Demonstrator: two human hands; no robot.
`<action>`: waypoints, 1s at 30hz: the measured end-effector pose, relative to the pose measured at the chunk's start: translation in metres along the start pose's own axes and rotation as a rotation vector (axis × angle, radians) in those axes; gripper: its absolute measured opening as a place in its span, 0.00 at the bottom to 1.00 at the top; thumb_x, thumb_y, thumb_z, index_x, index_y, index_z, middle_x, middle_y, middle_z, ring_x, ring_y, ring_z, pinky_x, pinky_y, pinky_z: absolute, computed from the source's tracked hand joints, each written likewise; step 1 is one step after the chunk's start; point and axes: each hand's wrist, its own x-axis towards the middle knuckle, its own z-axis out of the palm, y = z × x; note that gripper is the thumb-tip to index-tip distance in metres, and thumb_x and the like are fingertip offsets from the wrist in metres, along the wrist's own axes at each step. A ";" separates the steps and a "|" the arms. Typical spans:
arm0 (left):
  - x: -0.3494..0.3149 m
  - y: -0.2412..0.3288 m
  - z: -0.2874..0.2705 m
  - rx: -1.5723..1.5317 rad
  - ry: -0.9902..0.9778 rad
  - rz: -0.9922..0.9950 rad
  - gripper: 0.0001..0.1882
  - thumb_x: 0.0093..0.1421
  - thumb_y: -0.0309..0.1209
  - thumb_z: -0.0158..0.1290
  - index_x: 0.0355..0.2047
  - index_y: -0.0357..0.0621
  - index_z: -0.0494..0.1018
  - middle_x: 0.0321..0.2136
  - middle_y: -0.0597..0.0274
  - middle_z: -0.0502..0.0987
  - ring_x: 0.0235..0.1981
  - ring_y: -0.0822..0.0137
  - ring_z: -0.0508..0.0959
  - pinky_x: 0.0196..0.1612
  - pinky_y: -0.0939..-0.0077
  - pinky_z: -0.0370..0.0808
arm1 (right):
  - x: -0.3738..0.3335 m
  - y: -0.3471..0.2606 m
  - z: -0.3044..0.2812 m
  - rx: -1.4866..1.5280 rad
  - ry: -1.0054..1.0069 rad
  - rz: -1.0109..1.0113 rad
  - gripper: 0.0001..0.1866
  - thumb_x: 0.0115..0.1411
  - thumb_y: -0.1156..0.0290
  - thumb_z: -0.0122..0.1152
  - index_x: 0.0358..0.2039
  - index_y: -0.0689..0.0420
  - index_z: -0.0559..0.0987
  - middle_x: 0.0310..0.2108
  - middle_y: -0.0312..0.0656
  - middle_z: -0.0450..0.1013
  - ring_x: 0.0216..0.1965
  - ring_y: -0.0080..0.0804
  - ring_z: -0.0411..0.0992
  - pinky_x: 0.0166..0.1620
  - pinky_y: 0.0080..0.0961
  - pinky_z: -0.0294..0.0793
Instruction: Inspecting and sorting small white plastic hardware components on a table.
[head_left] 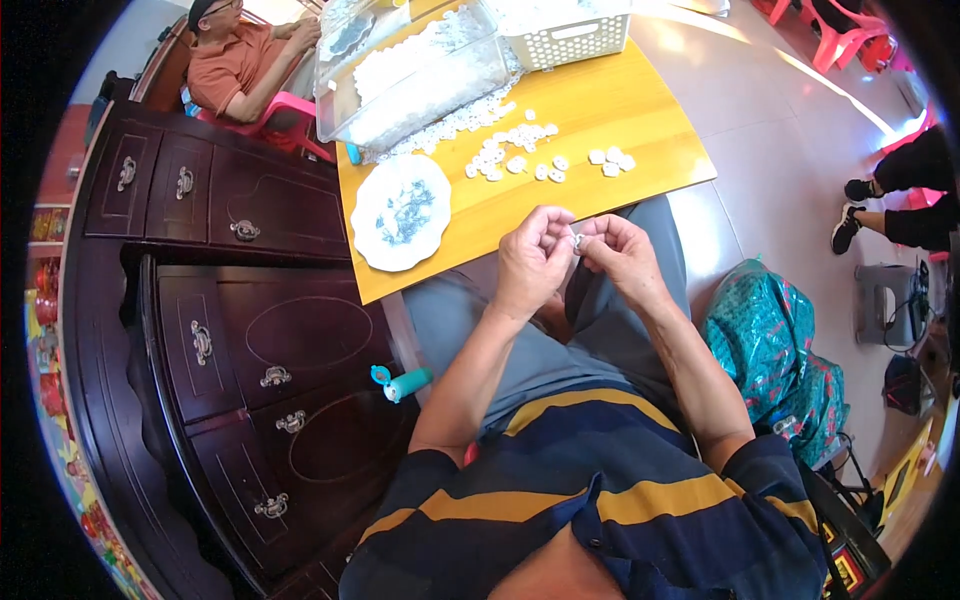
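Observation:
My left hand (pixel 532 258) and my right hand (pixel 625 256) meet over my lap, just off the table's near edge. Thumbs and fingers of both are closed in a pinch on a small white part (pixel 578 243), whose exact kind is too small to make out. Beyond them, several small white plastic parts (pixel 516 164) lie loose on the yellow wooden table (pixel 640 120). A tight group of white parts (pixel 611 161) sits to the right. To the left, a white scalloped plate (pixel 376 245) holds a heap of small dark metallic pieces (pixel 405 212).
A clear plastic bin (pixel 420 112) full of white parts stands at the table's back, beside a white perforated basket (pixel 575 42). Dark wooden drawers (pixel 290 330) flank my left, with a teal bottle (pixel 408 385) nearby. Green bags (pixel 765 330) lie right. Another person (pixel 240 65) sits far left.

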 end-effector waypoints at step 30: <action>0.050 -0.008 -0.012 0.706 -0.008 0.289 0.07 0.61 0.30 0.59 0.39 0.46 0.80 0.34 0.57 0.79 0.35 0.53 0.81 0.37 0.61 0.78 | 0.005 -0.009 -0.014 0.093 0.092 -0.005 0.05 0.66 0.72 0.61 0.41 0.55 0.78 0.32 0.35 0.79 0.26 0.14 0.71 0.31 0.12 0.69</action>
